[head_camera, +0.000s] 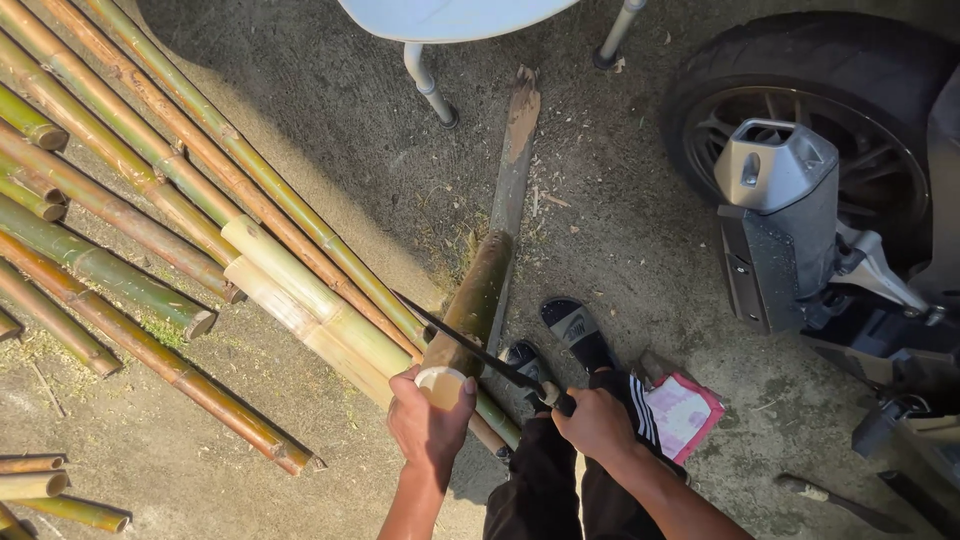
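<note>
L hand (428, 418) grips bamboo pole (478, 292) end, pole running away; R hand (598, 424) clenched on knife (470, 346) laid across it

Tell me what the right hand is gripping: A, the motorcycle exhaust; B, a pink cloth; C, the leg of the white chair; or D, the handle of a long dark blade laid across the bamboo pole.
D: the right hand is closed around the handle of a long dark blade that runs up across the bamboo pole, whose cut end the left hand holds.
</note>
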